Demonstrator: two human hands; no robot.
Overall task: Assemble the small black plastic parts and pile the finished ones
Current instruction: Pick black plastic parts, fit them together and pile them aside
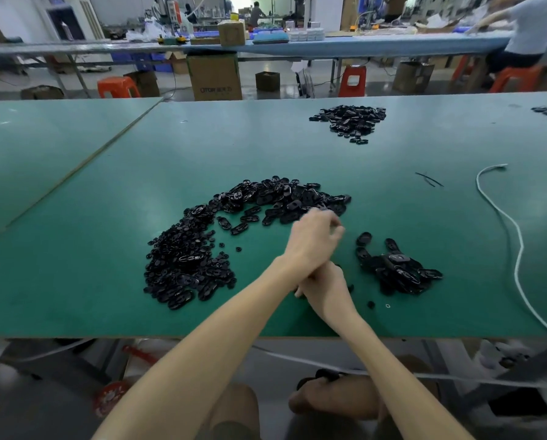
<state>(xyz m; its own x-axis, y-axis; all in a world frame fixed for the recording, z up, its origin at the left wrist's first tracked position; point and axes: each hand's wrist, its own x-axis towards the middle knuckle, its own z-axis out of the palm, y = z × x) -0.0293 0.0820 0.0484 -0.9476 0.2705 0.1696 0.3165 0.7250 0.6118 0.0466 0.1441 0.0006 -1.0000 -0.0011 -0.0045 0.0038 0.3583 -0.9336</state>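
The green worktop [107, 192] carries a large crescent heap of black parts [202, 249]. Beyond the heap and to its right lies a far pile [350, 120]; just right of the heap sits a smaller pile [396, 271] of oval pieces. A white cable [516, 249] trails further right, cut off at the frame edge. The left hand [313, 238] reaches the heap's near right edge, with its fingers blurred, so I cannot tell their grip. The right hand [324, 285] lies between the heap and the smaller pile. Its fingers are hidden under the left wrist, and whether they hold anything is unclear. A tiny loose piece [371, 304] lies near that hand.
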